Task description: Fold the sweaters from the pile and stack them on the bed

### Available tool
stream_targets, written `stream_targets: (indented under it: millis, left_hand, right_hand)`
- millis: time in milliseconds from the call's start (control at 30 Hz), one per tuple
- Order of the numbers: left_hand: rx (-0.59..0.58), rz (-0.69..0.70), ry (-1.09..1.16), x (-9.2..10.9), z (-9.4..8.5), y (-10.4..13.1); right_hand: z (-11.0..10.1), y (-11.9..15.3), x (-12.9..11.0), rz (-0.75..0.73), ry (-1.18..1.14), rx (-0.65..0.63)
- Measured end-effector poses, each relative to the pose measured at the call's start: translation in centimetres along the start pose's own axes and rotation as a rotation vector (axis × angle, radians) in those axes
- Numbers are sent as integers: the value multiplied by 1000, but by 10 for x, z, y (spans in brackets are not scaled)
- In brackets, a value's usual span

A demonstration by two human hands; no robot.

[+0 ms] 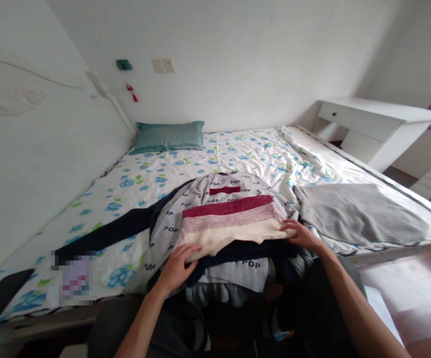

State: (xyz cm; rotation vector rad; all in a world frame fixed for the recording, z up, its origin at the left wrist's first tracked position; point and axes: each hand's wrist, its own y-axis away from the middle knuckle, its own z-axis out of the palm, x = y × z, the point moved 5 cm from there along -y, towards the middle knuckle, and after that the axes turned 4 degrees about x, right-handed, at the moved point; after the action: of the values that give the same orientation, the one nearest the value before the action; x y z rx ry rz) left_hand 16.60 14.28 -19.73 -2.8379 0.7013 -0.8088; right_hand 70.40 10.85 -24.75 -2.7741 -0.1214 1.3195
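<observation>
A folded knit sweater [230, 223], striped maroon, pink and cream, lies flat near the bed's front edge. My left hand [178, 268] grips its near left corner, thumb below and fingers on top. At the right end of the cream part, my right hand [302, 235] is closed on the edge. Beneath it spreads a grey sweatshirt [165, 219] printed with "POP", over a dark navy garment whose sleeve [114, 231] stretches left. A grey-green ruffled piece of cloth [219, 294] hangs below at the bed's edge.
A folded grey ribbed garment [361, 211] lies to the right on the floral bedsheet [178, 171]. A green pillow [168, 136] rests by the wall. At left are a black flat object [4, 296] and a blurred-out item [76, 278]. A white desk [372, 122] stands right of the bed.
</observation>
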Motion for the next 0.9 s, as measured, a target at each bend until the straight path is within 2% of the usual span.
stream_targets:
  millis: [167,267,367,467,667,767,900]
  left_hand:
    - [-117,75,-161,27,16,22]
    - [-132,26,-156,29,17,17]
    - [-128,-44,-124,26,12,4]
    - [-137,-96,-63,20,5,-5]
    - [-232,-211,107,-4,-13,-7]
    - [-314,-179,158,-11,-21,-2]
    - [-401,-118,200,-13,-20,9]
  right_hand:
    - [28,22,-16,-84,145,-139]
    - [40,21,-23,-114,277,-75]
    - [44,15,-31,-174,344,20]
    - [41,11,-36,-198,335,56]
    - [14,9,-32,-145,237,219]
    - [17,12,-24,-131,277,169]
    - [38,24,-20,-96,399,81]
